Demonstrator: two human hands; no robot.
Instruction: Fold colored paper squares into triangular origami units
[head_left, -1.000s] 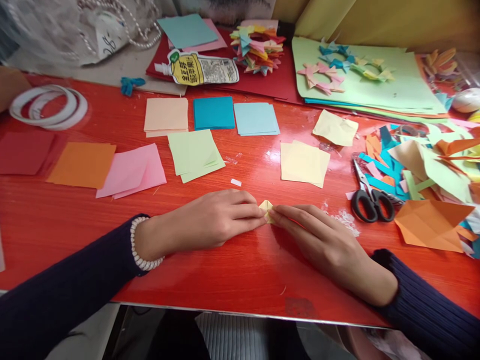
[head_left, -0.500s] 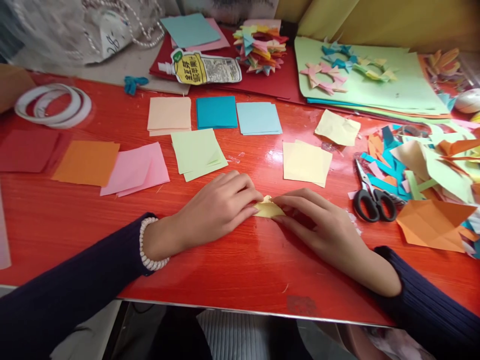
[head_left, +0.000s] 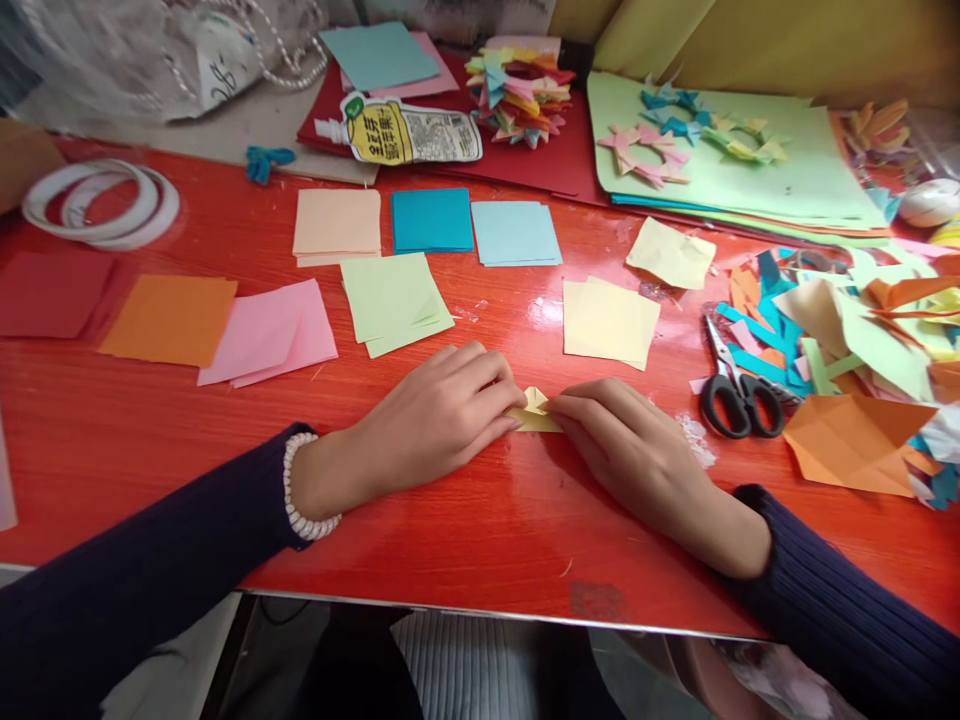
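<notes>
A small folded piece of yellow paper lies on the red table between my hands, its upper edge rising to a little peak. My left hand pinches its left end, fingertips pressed on the paper. From the other side my right hand grips the right end with thumb and fingers. Both hands partly cover the paper. Just beyond them are a stack of pale yellow squares and a stack of light green squares.
Black-handled scissors lie right, beside a heap of paper scraps. Pink, orange and red squares line the left, below white tape rolls. Folded paper rings rest on green sheets at the back.
My right hand has shifted slightly and its fingers have closed nearer to the left hand. The paper's top now shows a clearer raised peak. The view has moved a little.
</notes>
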